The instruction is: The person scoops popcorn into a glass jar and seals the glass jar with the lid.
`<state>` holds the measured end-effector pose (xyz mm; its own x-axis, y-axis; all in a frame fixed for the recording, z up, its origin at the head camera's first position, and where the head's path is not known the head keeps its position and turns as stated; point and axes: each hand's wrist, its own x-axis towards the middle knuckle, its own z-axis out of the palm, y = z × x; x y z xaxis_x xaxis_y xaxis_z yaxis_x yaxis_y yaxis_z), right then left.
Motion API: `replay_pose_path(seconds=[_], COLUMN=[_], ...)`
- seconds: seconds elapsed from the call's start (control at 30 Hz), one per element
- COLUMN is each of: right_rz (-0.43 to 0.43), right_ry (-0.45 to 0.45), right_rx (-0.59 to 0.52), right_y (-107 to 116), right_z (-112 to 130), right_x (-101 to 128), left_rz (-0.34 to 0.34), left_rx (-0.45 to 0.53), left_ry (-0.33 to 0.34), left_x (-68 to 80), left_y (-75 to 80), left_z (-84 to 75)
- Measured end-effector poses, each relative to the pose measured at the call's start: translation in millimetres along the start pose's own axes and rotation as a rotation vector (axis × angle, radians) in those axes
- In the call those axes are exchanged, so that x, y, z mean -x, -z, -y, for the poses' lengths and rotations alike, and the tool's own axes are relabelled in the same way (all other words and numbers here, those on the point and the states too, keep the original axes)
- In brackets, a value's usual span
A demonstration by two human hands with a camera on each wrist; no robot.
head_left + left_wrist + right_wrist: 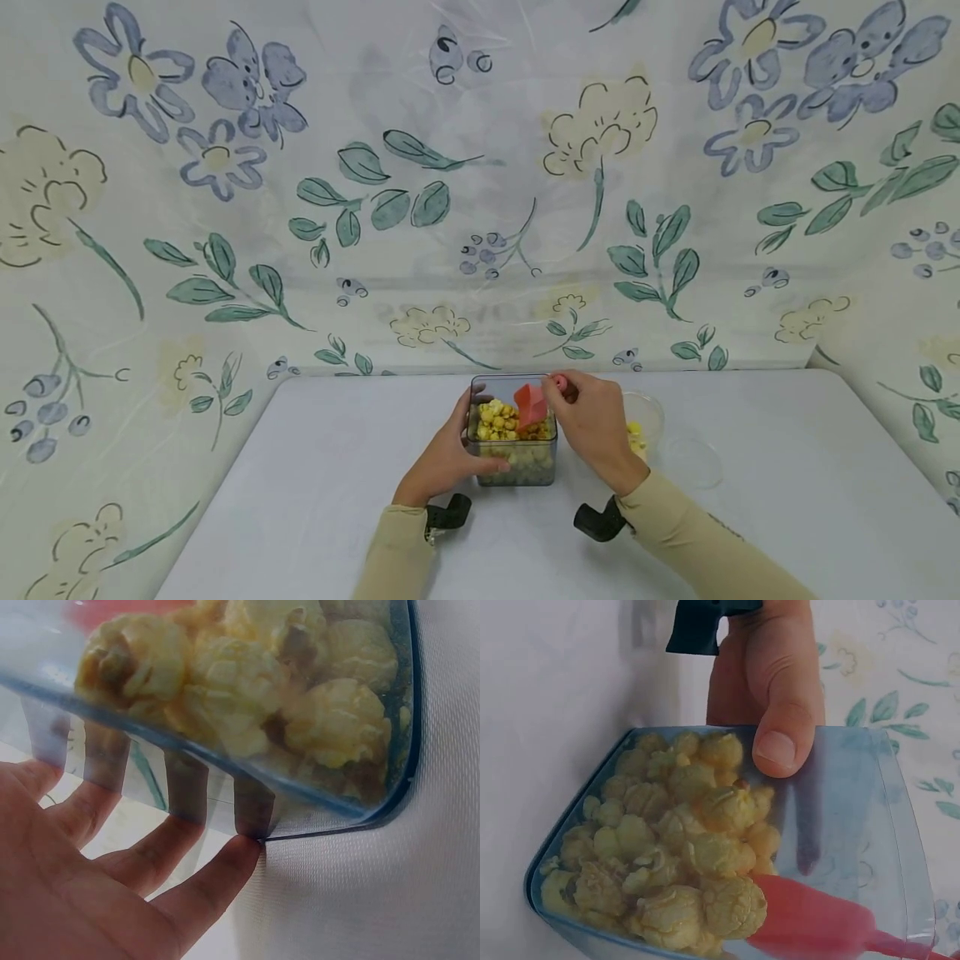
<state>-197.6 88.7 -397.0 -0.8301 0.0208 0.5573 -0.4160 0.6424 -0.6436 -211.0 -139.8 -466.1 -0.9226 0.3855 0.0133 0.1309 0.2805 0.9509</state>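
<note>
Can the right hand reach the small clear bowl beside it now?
Probably yes: the small clear bowl stands just right of the right hand, nothing between them, but that hand grips a red scoop.

I wear a long-sleeved top in a pale beige, and both sleeves run down to my wrists with snug cuffs. The right sleeve shows soft folds along the forearm and a faint line of small dark lettering near its outer edge, too small to read. The left sleeve is plain, the same beige cloth. On each wrist sits a small black device: the one on my left wrist has a bit of pale, shiny metal where it meets the cuff, and the one on my right wrist is a rounded black block. My left hand and right hand are bare, without rings, and the thumbnail is short and unpainted.
</note>
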Motion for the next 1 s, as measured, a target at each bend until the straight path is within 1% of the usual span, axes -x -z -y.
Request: replay_pose_path(seconds=[0.1, 0.17, 0.23, 0.33, 0.43, 0.53, 0.63, 0.7, 0.77, 0.93, 1.0], right_rz=[-0.007, -0.001, 0.001, -0.006, -0.021, -0.034, -0.052, -0.056, -0.044, 0.001, 0.007], right_ry=[-0.026, -0.007, 0.041, 0.152, 0.248, 0.309, 0.341, 0.333, 0.282, 0.062, -0.015], right_rx=[0.022, 0.045, 0.072, 0.13, 0.213, 0.3, 0.371, 0.365, 0.32, 0.109, 0.042], right_y=[1, 1, 1, -3, -7, -11, -13, -14, -14, -8, -4], right_z=[-2, -1, 1, 7, 15, 21, 25, 24, 22, 13, 9], right_x=[0, 2, 4, 6, 6, 5, 5, 4, 2, -3, -2], left_rz=[-0.002, -0.004, -0.001, 0.005, 0.012, 0.016, 0.017, 0.014, 0.012, 0.011, 0.006], left_rx=[-0.004, -0.007, -0.009, -0.009, 0.002, 0.013, 0.016, 0.015, 0.014, 0.008, -0.005], left_ry=[0.004, 0.006, 0.002, -0.01, -0.02, -0.017, -0.014, -0.014, -0.014, -0.005, -0.002], left_x=[0.3, 0.7, 0.8, 0.6, -0.2, -1.1, -2.3, -2.7, -3.1, -1.9, -1.3], left_y=[0.3, 0.6, 0.8, 0.9, 0.6, 0.0, -0.8, -0.6, -0.3, 0.8, 1.2], left_z=[0.8, 1.1, 0.7, 0.2, -0.3, -0.8, -1.1, -0.3, 0.5, 0.5, 0.4])
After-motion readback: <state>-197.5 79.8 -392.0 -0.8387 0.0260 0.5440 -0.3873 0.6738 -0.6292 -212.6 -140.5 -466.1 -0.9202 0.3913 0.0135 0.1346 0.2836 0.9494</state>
